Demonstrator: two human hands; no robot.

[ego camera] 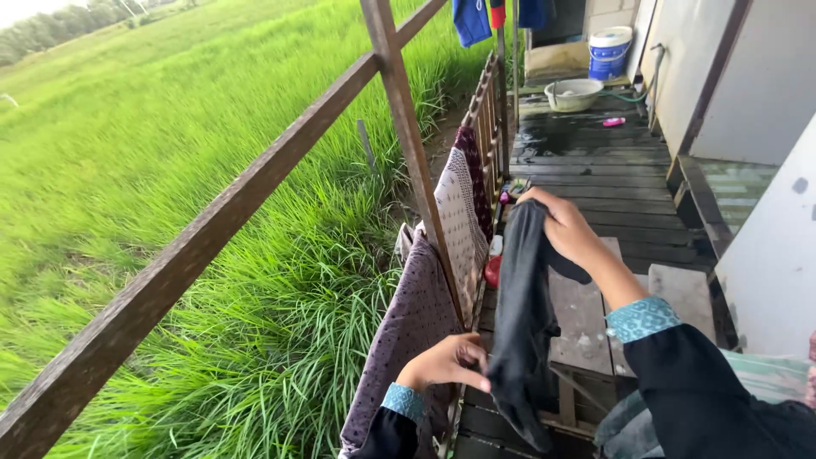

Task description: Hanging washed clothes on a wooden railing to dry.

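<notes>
Two hands hold one dark grey cloth (520, 314) stretched between them over a wooden porch. The right hand (568, 228) is raised, its fingers closed around the cloth's upper end, and the fabric hangs down from that grip in a long fold. The left hand (445, 362) sits lower and nearer the camera, its fingertips pinched together on the cloth's lower edge. Both arms wear black sleeves with teal patterned cuffs.

Just left of the left hand a purple dotted cloth (408, 327) is draped over a low railing (486, 110), and beyond it a cream patterned cloth (459, 221) and a dark maroon one (473, 170) hang on the same railing. A slanted wooden beam (204, 229) and a post (410, 136) cross the view in front of tall green grass (170, 153) that fills the left side.

Below the dark grey cloth stands a worn wooden bench (582, 323) on dark, wet floorboards (595, 161). Farther along the porch a pale basin (574, 93) and a white and blue bucket (610, 53) sit near a grey wall (748, 76). Blue clothes (472, 21) hang at the top edge.
</notes>
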